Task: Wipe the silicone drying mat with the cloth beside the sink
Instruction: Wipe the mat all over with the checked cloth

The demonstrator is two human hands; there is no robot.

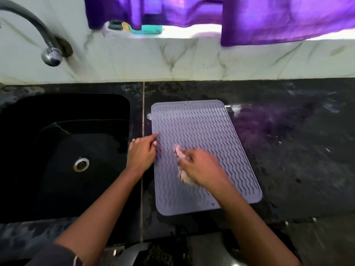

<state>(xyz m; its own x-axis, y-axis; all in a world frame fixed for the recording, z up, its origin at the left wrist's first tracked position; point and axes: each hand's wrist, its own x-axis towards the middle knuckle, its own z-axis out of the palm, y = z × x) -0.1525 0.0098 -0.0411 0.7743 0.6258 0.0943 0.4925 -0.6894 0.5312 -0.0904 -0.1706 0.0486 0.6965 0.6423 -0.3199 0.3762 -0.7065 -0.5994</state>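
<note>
The right hand (199,167) is closed around a bunched pale cloth (183,169), fingers curled over it, pressing it down on the silicone drying mat (201,131). The cloth shows at the left side of that hand, blurred, over the mat's left-centre part. The left hand (141,150) lies at the mat's left edge, fingers loosely bent and narrow, fingertips touching the edge; it holds nothing that can be seen. The grey-lilac mat with wavy ridges lies flat on the dark countertop (288,150), slightly skewed, just right of the black sink (57,150). A curved tap (46,47) hangs over the sink's far left, and purple curtains (269,18) hang beyond the pale marbled back wall
</note>
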